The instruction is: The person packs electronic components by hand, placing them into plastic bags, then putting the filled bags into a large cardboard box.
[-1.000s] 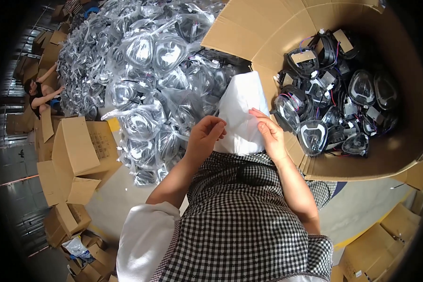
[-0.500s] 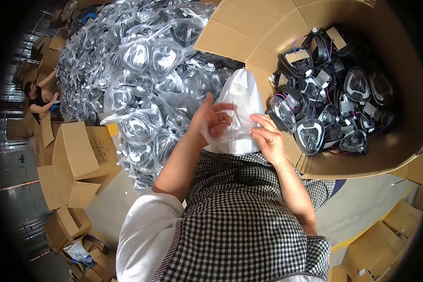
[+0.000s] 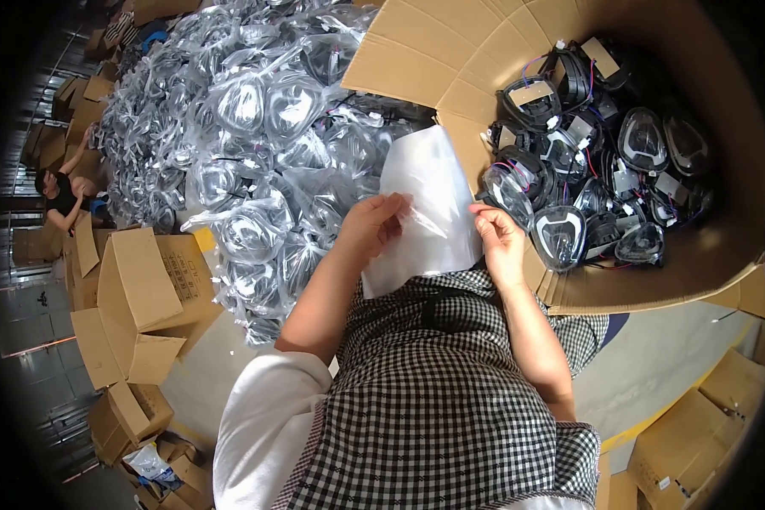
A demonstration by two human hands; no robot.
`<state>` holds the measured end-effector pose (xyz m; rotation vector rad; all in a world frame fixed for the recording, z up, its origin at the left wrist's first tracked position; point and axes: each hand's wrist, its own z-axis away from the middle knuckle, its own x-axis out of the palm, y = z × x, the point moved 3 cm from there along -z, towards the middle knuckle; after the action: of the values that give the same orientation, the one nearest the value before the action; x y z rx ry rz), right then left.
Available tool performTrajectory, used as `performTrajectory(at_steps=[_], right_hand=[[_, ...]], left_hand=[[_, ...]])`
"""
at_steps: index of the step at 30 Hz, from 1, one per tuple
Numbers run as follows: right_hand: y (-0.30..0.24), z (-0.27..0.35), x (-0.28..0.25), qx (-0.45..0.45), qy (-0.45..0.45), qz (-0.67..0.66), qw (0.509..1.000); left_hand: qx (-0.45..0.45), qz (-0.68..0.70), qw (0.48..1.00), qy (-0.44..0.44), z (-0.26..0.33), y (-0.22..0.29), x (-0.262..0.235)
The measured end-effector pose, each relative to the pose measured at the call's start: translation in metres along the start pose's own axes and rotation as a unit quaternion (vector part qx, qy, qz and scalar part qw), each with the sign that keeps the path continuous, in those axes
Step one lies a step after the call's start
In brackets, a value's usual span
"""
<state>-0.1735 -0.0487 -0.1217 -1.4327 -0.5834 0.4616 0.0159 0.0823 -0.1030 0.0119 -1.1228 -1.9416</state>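
Gripping clear bag (image 3: 425,204), contents unclear

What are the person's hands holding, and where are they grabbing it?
A thin, see-through white plastic bag, apparently empty. The left hand pinches its lower left edge, and the right hand grips its lower right edge.
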Motion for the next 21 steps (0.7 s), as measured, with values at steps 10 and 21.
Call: performTrajectory(at_steps=[10,21], right_hand=[[-0.019,-0.008,0.036,-0.121,-0.038,0.187,0.974],[-0.026,-0.004,0.002,-0.088,-0.02,0.157,0.983]], left_hand=[[0.041,-0.135,0.99,-0.007,0.002,-0.002,0.012],[0.181,-0.361,0.915,-0.002,0.024,0.018,0.034]])
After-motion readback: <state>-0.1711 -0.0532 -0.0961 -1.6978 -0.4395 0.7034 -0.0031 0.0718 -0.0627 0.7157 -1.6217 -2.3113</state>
